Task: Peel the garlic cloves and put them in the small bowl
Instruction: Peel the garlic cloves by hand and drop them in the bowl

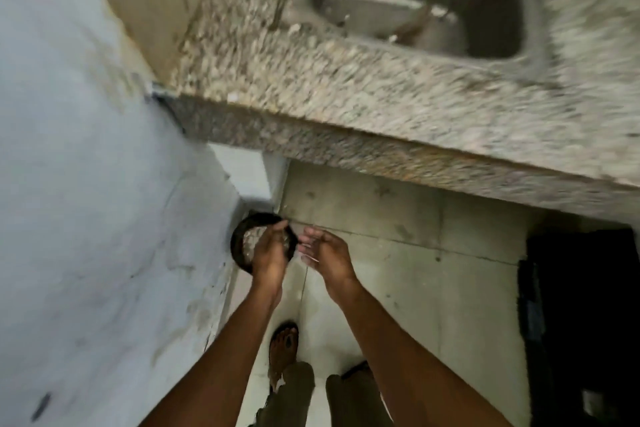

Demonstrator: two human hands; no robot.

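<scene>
Speckled granite fills the upper part of the view: the counter (363, 90) runs above and beyond both hands, blurred by camera motion, with a steel sink (419, 0) sunk into it farther up and to the right. Inside the sink something small and brownish lies near the front wall, too smeared to name. Down below the counter edge is pale tiled floor (398, 239), and that is where the action sits.

Left hand (272, 250) is low, out over the floor, its fingers curled around the near rim of a round dark container (242, 253), gripping it by the edge. Pale, flaky bits show inside that container, just past the fingers; whether they are garlic skins or cloves cannot be told from this blur, and whether this is the small bowl is just as unclear.

Right hand (323, 250) hovers just beside the left, palm turned up, fingers loosely spread and pointing toward the container's rim. A few pale slivers seem to cling to its fingertips. It is close to the container but apart from it, holding nothing firmly.

To the left of the hands rises a whitish, scuffed wall (86, 184), with the container just beside it. Beneath the forearms, a sandalled foot (284, 343) and olive trouser legs (294, 392) stand on the tiles. Off to the right of the hands, a black object (581, 322) sits under the counter, too dark to make out.
</scene>
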